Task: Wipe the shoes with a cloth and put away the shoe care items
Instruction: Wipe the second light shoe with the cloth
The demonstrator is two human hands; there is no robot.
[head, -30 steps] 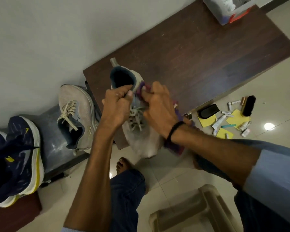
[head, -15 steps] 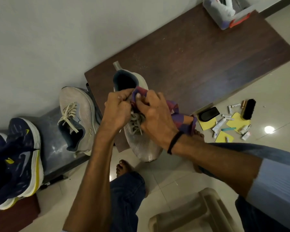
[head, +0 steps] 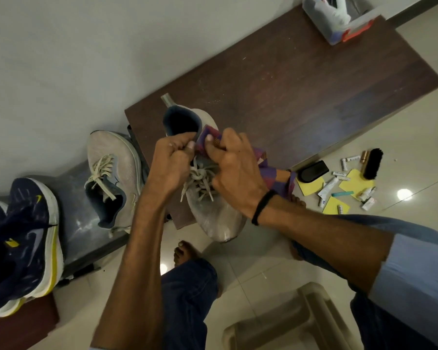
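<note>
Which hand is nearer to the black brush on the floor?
Right. The right hand, holding the cloth, is between the brush and the left hand, which grips the shoe.

Light blue rolled sleeves [head: 412, 271], dk blue jeans [head: 187, 294], black wristband [head: 263, 207], barefoot

Home entry: shoe rack [head: 68, 198], tiled floor [head: 402, 137].

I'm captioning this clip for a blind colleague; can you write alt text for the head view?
A person's left hand grips a grey sneaker by the collar over a dark wooden bench while the right hand holds a purple cloth against it. A shoe brush and small tubes lie on the floor.
</note>
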